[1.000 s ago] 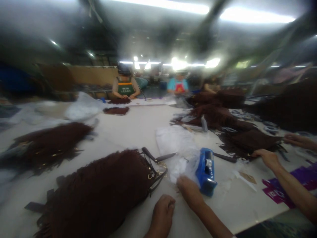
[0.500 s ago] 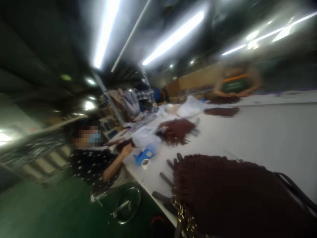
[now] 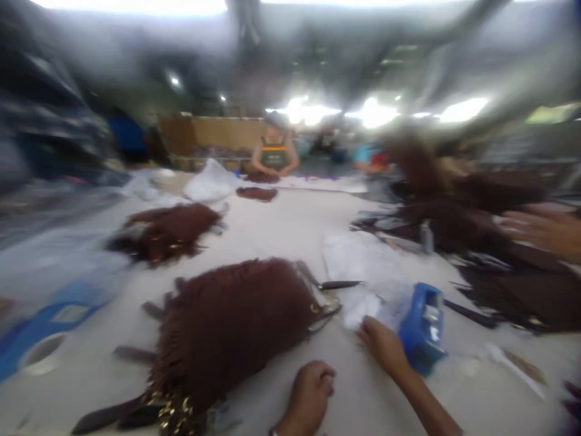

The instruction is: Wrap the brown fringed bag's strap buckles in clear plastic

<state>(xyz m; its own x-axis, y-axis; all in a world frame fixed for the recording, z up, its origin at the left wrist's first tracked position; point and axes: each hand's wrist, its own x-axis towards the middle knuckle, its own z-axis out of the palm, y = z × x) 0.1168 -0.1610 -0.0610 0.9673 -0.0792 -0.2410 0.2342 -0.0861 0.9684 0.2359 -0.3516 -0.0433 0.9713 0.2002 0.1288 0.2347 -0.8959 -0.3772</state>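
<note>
The head view shows the right hand resting flat on white paper beside a blue tape dispenser, holding nothing. The left hand sits curled, empty, near the brown fringed bag; wrapping seems underway, so gripping the paper looks due next.

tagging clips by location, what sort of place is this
Likely a bag workshop or factory floor: brown fringed bags spread over a long shared table, a blue tape dispenser, and an aproned worker at the far end.

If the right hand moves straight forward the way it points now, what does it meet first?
The right hand points up-left at the crumpled white plastic sheet, which its fingertips seem already to reach. Blur leaves contact unclear.
</note>
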